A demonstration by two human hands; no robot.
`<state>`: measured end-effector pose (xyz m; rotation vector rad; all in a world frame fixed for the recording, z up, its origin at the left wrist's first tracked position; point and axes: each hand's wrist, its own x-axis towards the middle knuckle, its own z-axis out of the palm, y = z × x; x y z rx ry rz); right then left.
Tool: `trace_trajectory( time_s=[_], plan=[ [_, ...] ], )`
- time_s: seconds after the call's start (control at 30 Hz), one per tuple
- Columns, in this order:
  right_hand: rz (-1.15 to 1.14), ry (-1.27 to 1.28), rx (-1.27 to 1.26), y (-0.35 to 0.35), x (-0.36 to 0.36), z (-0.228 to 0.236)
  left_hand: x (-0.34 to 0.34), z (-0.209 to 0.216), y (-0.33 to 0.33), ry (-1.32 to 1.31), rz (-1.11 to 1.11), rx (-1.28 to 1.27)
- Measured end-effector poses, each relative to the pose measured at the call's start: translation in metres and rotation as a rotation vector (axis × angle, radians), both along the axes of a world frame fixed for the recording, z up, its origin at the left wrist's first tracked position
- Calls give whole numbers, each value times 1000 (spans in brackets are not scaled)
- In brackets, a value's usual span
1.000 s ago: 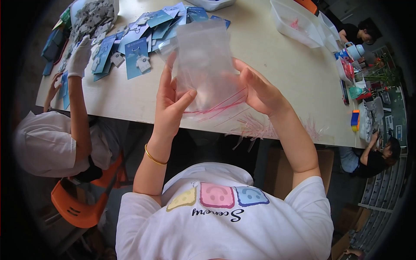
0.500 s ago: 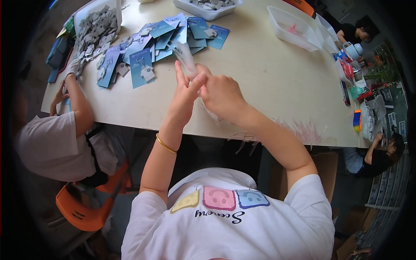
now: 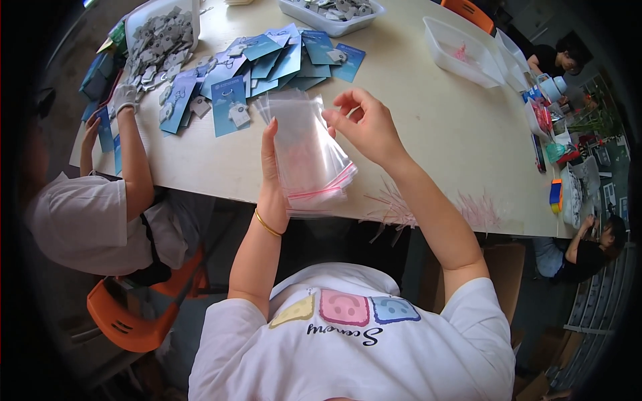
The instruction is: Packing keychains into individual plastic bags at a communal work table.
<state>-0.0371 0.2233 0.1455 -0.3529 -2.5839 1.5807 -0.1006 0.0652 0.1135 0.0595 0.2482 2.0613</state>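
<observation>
A fanned stack of clear plastic bags with pink strips along their lower ends lies in my left hand. The thumb runs up the stack's left side, and fingertips show at its right edge. Close by the upper right edge of the stack, my right hand has bent fingers held apart, with nothing visible in them. Beyond the bags is a heap of blue cards, several with small white shirt-shaped charms on them. One card with a charm lies just left of my left hand.
Pinkish strips hang at the table's front edge. Grey-white charms fill a tub at far left and another tub at the back. A white bin stands at right. A co-worker's gloved hand is at left.
My hands, formerly together around a crumpled-looking bundle, have parted. The bags now spread flat in my left hand, and my right hand has moved up and right. The co-worker now holds a blue card.
</observation>
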Motion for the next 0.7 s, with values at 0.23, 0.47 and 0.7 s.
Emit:
trace_trajectory(
  time_s=[0.23, 0.47, 0.7],
  plan=[
    [-192, -121, -705, 1, -15, -18, 11, -8, 5, 134, -124, 38],
    [-262, 59, -830, -3, -23, -17, -4, 3, -10, 295, -154, -184],
    [-351, 83, -297, 19, -53, -73, -29, -8, -30, 1564, 536, -965]
  ],
)
